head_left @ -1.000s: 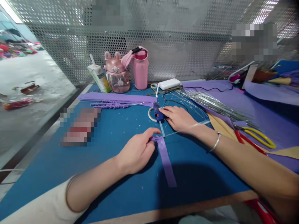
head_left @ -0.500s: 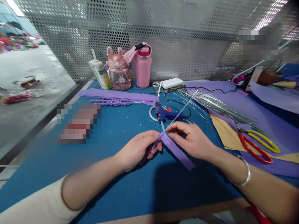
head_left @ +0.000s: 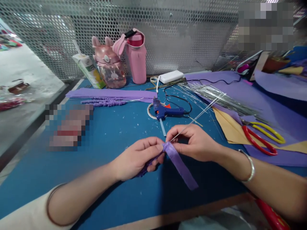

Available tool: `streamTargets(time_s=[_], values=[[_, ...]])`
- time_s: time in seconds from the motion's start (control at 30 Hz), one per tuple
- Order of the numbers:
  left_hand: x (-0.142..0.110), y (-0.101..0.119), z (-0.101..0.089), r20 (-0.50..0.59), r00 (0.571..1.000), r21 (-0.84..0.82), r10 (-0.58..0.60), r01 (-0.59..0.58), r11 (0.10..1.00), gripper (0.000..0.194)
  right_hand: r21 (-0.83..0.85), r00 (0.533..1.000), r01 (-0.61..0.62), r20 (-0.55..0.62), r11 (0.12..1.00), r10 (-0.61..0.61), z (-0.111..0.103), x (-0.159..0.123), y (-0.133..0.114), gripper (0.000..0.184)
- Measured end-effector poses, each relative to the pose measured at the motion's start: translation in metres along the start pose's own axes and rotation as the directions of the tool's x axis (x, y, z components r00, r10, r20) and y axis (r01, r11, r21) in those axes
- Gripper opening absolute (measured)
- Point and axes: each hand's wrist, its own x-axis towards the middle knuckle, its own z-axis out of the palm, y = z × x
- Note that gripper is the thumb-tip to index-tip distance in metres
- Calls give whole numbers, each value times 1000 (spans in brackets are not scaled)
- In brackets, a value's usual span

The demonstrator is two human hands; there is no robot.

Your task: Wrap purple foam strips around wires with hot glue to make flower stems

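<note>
My left hand (head_left: 141, 156) is closed on a purple flower sprig (head_left: 144, 169), most of it hidden under my fingers. From its tip at my left thumb, a purple paper strip (head_left: 182, 169) hangs down to the right over the blue table. My right hand (head_left: 192, 142) pinches thin wire stems (head_left: 203, 110) close to where the strip meets the sprig; the wires slant up and to the right. Just beyond my fingertips lies a blue glue gun (head_left: 168, 111), with a clear glue stick (head_left: 162, 127) pointing toward my hands.
Red-and-yellow-handled pliers (head_left: 262, 137) rest on paper at the right, near a bundle of wires (head_left: 223, 102). At the back stand a drink carton (head_left: 88, 70), a clear pink bottle (head_left: 111, 68) and a pink tumbler (head_left: 136, 60). Purple strips (head_left: 110, 93) and another purple sprig (head_left: 103, 102) lie left.
The camera view has shifted, so the table things appear farther left and higher. The wires in my right hand now slant lower to the right, and the paper strip hangs more steeply.
</note>
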Motion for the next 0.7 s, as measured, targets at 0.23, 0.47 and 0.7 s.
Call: streamTargets(time_s=[0.23,0.47,0.7], values=[[-4,4,6,-22,999,165,43,-39,985,23,24,992,105,70,994,-106,-2,0,1,4],[-5,3,9,-51,998,183,37,-27,983,22,55,981,161,100,985,-166,-2,-1,1,7],[-7,6,13,-70,993,197,91,-76,978,24,148,989,81,111,986,-98,2,-1,1,14]])
